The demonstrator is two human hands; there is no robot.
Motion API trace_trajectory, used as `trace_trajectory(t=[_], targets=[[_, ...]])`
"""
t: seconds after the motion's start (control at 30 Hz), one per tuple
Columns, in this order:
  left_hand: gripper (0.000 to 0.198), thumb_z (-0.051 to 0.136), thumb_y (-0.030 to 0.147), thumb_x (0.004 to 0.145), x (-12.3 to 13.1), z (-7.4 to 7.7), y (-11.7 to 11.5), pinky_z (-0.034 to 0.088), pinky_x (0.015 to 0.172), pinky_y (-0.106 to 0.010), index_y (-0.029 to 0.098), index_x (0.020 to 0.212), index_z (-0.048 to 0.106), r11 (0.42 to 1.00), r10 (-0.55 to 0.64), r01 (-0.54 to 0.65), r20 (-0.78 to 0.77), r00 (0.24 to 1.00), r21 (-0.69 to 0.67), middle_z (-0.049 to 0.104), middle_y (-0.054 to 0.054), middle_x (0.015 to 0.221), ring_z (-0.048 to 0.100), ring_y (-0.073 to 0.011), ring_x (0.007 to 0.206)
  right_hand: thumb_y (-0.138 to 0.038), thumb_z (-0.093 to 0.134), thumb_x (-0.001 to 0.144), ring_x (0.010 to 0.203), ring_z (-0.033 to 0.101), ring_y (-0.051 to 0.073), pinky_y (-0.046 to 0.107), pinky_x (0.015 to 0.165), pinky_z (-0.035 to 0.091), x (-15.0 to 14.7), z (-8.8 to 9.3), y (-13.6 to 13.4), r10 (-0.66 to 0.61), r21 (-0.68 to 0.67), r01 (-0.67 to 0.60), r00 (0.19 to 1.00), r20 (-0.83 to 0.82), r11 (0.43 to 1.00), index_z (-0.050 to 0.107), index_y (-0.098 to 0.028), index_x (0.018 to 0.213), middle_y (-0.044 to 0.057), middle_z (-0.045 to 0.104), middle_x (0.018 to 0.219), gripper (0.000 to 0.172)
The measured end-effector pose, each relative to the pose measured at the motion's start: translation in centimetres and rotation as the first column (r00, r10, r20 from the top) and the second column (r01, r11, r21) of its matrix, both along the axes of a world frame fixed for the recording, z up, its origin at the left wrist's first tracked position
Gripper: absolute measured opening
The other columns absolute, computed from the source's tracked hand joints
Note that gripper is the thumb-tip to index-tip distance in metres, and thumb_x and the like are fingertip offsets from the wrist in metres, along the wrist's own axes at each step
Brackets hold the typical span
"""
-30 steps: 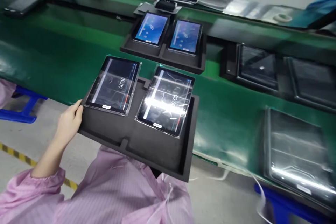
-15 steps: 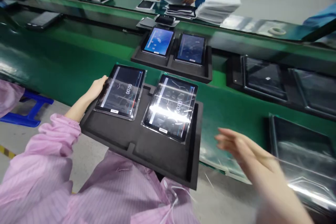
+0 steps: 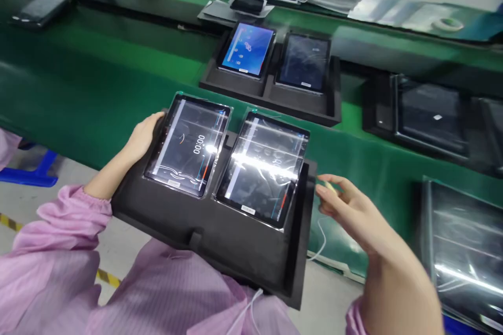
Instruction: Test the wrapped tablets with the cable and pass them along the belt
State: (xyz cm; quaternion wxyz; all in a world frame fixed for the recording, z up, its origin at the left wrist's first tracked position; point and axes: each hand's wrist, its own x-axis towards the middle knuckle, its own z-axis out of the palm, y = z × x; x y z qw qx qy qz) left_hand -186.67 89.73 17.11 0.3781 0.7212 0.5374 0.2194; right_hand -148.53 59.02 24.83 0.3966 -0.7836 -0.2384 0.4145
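**A:** Quick look at this one. The right hand (image 3: 349, 214) has just swung in from the lower right and sharpened up from its earlier blur. Is it on the black foam tray (image 3: 204, 235) yet?

**B:** Nope, just beside the tray's right wall, not touching as far as I can tell. Fingers are loose and open, with a pale sliver (image 3: 329, 186) by the fingertips. Can't tell what that is, or if it's even held.

**A:** And the left hand (image 3: 143, 138)?

**B:** That one's closed on the tray's left side, fingers tucked round the edge, and it's carrying the whole thing. The tray sits level-ish over the near edge of the green conveyor belt (image 3: 98, 78), with a pink striped sleeve (image 3: 66, 225) below it.

**A:** What's in the tray?

**B:** 2 film-wrapped tablets, side by side in their recesses. The left tablet (image 3: 188, 146) shows 00:00, and glare washes out most of the right tablet (image 3: 261, 170). Neither hand is on a screen. A second foam tray (image 3: 236, 89) with 2 more tablets sits further up the belt.
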Motion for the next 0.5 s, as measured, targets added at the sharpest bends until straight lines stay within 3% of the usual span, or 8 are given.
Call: trace_trajectory(t=[0.1,0.2,0.27,0.33,0.4,0.5], targets=[[0.059,0.035,0.051,0.101,0.4,1.7,-0.3,0.036,0.124,-0.047,0.018,0.140,0.063,0.994,0.084,-0.085,0.013,0.996,0.065,0.061,-0.010,0.149,0.055,-0.0296,0.140,-0.069,0.089,0.063,0.065,0.052,0.012,0.022,0.059,0.049,1.4,2.0,-0.1,0.032,-0.067,-0.042,0.989,-0.142,0.997,0.073,-0.026,0.111,-0.002,0.060,0.078,0.066],[0.053,0.047,0.050,0.097,2.9,4.7,-2.0,0.038,0.124,-0.047,0.020,0.137,0.064,0.985,-0.031,0.028,0.011,0.999,0.169,0.065,-0.007,0.144,0.058,-0.0295,0.136,-0.064,0.088,0.067,0.066,0.052,0.012,0.022,0.058,0.047,3.3,2.6,1.7,0.067,0.042,-0.066,0.997,-0.032,0.997,0.078,-0.021,0.105,0.001,0.064,0.077,0.058],[0.053,0.051,0.050,0.096,5.7,6.6,-3.7,0.040,0.122,-0.047,0.022,0.140,0.061,0.978,-0.186,0.177,0.075,0.980,0.110,0.066,-0.007,0.142,0.059,-0.0299,0.136,-0.053,0.087,0.069,0.066,0.055,0.012,0.023,0.059,0.048,4.8,1.6,4.1,0.019,0.145,-0.038,0.991,0.131,0.989,0.078,-0.019,0.100,0.003,0.069,0.080,0.046],[0.056,0.054,0.051,0.095,9.0,7.6,-5.4,0.038,0.123,-0.050,0.023,0.143,0.057,0.944,-0.329,0.330,0.145,0.933,0.013,0.060,-0.007,0.150,0.053,-0.0316,0.142,-0.045,0.085,0.072,0.066,0.059,0.012,0.023,0.059,0.050,6.3,-0.1,6.6,-0.061,0.213,0.021,0.981,0.186,0.977,0.076,-0.018,0.087,0.004,0.071,0.079,0.032],[0.060,0.056,0.052,0.094,11.9,7.7,-6.6,0.034,0.125,-0.054,0.025,0.147,0.052,0.909,-0.390,0.407,0.167,0.906,-0.087,0.052,-0.008,0.158,0.044,-0.0339,0.150,-0.040,0.082,0.075,0.062,0.059,0.011,0.022,0.059,0.052,7.3,-2.0,8.7,-0.121,0.256,0.076,0.979,0.166,0.964,0.072,-0.018,0.078,0.001,0.068,0.070,0.024],[0.068,0.055,0.047,0.093,14.8,6.8,-7.3,0.028,0.128,-0.054,0.021,0.154,0.042,0.892,-0.363,0.393,0.165,0.917,-0.222,0.039,-0.013,0.166,0.033,-0.0333,0.156,-0.037,0.081,0.075,0.060,0.062,0.012,0.023,0.059,0.057,8.2,-4.0,10.2,-0.142,0.290,0.101,0.982,0.127,0.952,0.071,-0.018,0.076,-0.001,0.064,0.064,0.021]])
